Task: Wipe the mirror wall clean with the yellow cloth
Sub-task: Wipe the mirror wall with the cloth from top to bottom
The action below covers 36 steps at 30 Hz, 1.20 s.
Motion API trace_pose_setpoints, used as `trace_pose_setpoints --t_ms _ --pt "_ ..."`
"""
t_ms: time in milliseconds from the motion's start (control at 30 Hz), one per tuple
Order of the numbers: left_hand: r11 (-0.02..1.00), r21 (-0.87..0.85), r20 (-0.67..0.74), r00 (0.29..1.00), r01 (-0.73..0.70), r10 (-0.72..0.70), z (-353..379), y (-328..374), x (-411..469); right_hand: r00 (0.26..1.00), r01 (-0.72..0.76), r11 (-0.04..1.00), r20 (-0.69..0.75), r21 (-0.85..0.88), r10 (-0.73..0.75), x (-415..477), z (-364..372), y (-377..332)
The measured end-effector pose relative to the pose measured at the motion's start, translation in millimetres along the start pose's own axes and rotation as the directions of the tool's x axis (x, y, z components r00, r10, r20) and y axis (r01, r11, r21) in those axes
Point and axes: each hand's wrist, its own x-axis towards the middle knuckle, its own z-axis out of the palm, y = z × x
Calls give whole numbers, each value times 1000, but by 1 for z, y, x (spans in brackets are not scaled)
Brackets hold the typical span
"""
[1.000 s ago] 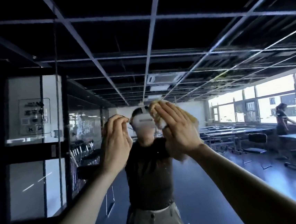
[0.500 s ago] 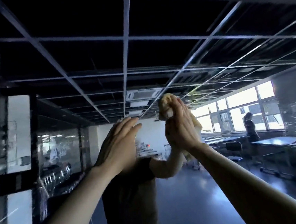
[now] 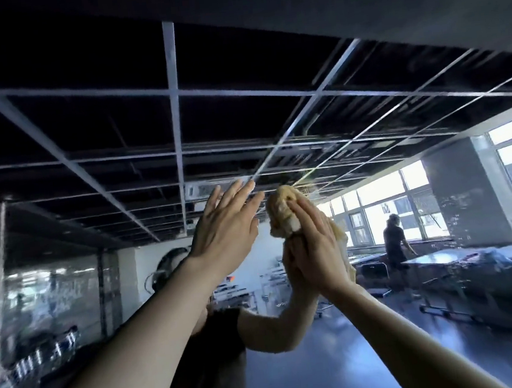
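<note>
The mirror wall (image 3: 272, 114) fills basically the whole view, reflecting the dark grid ceiling, the windows, some tables (image 3: 461, 260) and another person (image 3: 394, 243) over by the glass. Biggest worry at that scale is that it's a huge pane and both arms are stretched up and forward. I'd guess coverage gets patchy, with strips missed between passes and streaks that are hard to spot against such a dark reflection.

The left hand (image 3: 223, 228) is up beside the cloth, fingers straight, holding nothing. The palm looks like it's on the glass or just off it, and I honestly can't tell with the blur. If it is touching, that means fresh fingerprints and a palm smear right next to the bit being cleaned. Leaning weight on it could also make it skid.

The right hand (image 3: 316, 250) lies flat over the yellow cloth (image 3: 281, 213), straight fingers pressing it onto the mirror. It's just right of the left hand, close but not touching. The cloth is bunched into a lump that pokes out above the fingertips, with a tail hanging past the far side of the hand. Nothing is really gripping it, so a quick stroke could let it roll out and drop, or let bare fingertips ride onto the glass. A lump also only makes contact over a small patch, so it may just push grime around.
</note>
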Motion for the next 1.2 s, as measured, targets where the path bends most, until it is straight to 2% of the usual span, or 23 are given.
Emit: trace_pose_setpoints --t_ms 133,267,367,467,667,900,1033,1133,1200 --pt "1000 -3 -31 999 15 -15 5 10 11 985 -172 985 -15 19 173 76 2 7" --pt "997 75 -93 995 35 -27 15 14 15 986 -163 986 37 -31 164 172 -2 24" --pt "993 103 -104 993 60 -49 18 18 14 989 -146 989 31 -34 147 194 -4 33" --pt "987 133 -105 992 85 -72 19 20 13 993 -114 993 -5 -16 114 175 -9 40" --pt "988 133 -121 991 79 -63 22 21 10 985 -141 990 -96 0 141 114 -27 62" --pt "994 106 -43 999 16 -12 16 16 -2 934 -325 945 -146 23 325 34 -45 73" --pt "993 114 15 999 -35 34 21 29 -28 973 -215 975 -101 -48 210 -43 -33 33" --pt "987 100 96 989 -123 113 26 41 -67 993 -117 989 18 -85 119 -114 -26 8" --pt "976 105 161 972 -192 173 25 42 -92 991 -94 993 89 -70 100 -121 -29 9"
